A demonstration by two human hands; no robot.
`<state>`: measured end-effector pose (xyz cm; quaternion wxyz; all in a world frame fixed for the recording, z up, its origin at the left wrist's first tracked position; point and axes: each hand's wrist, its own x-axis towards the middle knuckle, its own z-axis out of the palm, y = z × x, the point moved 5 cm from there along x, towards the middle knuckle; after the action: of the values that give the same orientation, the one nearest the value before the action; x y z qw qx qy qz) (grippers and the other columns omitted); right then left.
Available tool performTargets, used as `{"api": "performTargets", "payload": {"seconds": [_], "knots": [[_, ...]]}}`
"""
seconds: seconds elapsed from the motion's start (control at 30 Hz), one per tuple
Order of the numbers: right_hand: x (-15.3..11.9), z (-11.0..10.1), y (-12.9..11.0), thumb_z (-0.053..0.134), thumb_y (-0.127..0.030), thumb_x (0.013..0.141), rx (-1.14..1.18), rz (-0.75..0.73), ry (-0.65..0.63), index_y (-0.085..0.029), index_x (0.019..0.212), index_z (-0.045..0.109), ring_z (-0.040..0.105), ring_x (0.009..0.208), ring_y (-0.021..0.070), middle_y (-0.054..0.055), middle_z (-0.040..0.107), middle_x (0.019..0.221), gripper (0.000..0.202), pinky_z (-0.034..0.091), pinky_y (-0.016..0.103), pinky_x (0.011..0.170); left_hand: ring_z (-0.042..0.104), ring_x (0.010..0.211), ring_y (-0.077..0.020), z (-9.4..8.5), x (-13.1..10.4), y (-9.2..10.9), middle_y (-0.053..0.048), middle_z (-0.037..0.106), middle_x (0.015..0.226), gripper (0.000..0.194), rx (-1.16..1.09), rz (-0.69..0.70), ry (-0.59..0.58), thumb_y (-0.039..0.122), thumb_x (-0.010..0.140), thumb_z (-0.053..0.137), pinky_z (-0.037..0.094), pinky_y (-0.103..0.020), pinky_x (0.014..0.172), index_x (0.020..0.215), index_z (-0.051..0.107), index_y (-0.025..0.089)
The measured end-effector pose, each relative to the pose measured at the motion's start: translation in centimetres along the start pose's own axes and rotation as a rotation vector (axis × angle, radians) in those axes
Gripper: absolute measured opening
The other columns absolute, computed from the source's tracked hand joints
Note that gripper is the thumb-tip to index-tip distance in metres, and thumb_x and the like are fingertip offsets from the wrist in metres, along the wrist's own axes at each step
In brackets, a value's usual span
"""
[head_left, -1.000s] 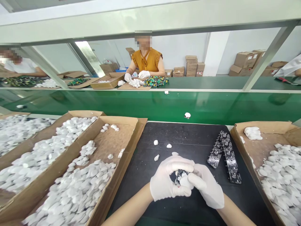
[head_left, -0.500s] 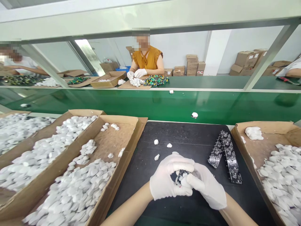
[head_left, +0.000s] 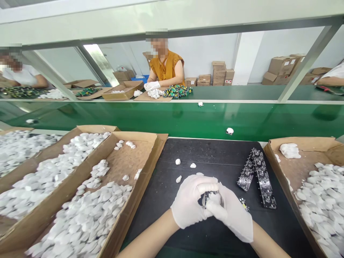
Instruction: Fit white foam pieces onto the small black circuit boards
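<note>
Both hands wear white gloves and meet above the black mat (head_left: 215,154). My left hand (head_left: 190,202) curls around a small dark circuit board (head_left: 206,197). Against that board my right hand (head_left: 233,213) presses a white lump (head_left: 214,199), fingers and thumb closed on it. The gloves cover most of both pieces. Just beyond my right hand a small board with yellow parts (head_left: 244,204) lies on the mat, partly hidden. Two dark board strips (head_left: 263,179) lie overlapping farther right. Several white lumps (head_left: 193,165) rest beyond my left hand.
Cardboard trays of white lumps stand at the left (head_left: 158,150) and right (head_left: 279,175). Across the back runs a green conveyor (head_left: 161,122) carrying a board with a white lump (head_left: 229,131). Behind it, a person in an orange top (head_left: 170,70) sits at another bench.
My right hand has shifted slightly left and turned over the held pieces, uncovering the small board beside it. The pieces on the conveyor have moved right. The person opposite has lowered their hands.
</note>
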<state>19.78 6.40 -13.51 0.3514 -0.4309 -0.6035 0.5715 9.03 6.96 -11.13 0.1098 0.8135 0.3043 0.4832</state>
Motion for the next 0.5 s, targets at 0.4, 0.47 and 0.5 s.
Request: {"api": "performTargets", "payload": {"seconds": [0.4,0.47,0.5], "knots": [[-0.02,-0.22,-0.13,0.05,-0.023,0.071,0.0,0.047,0.002,-0.018,0.072,0.048,0.041,0.064,0.0146,-0.002,0.043,0.066,0.005,0.037,0.029,0.061,0.068,0.085,-0.0178,0.14,-0.01,-0.5,-0.004,0.071,0.099,0.033,-0.182,-0.051,-0.052,0.027,0.065,0.072,0.053,-0.032,0.082,0.095,0.061,0.025],[-0.02,-0.14,-0.51,0.048,-0.028,0.076,0.033,0.007,-0.029,-0.018,0.069,0.047,0.043,0.066,0.0152,-0.001,0.046,0.068,0.012,0.038,0.03,0.064,0.068,0.086,-0.0181,0.1,0.07,-0.48,-0.004,0.071,0.098,0.036,-0.247,-0.057,-0.04,0.028,0.064,0.073,0.053,-0.032,0.083,0.097,0.06,0.024],[-0.03,-0.1,-0.6,0.047,-0.031,0.079,0.052,-0.008,-0.043,-0.018,0.066,0.045,0.044,0.067,0.0155,0.0,0.046,0.067,0.019,0.038,0.03,0.065,0.068,0.086,-0.0186,0.08,0.15,-0.41,-0.004,0.071,0.098,0.037,-0.261,-0.053,-0.036,0.028,0.064,0.073,0.053,-0.032,0.084,0.098,0.061,0.024]]}}
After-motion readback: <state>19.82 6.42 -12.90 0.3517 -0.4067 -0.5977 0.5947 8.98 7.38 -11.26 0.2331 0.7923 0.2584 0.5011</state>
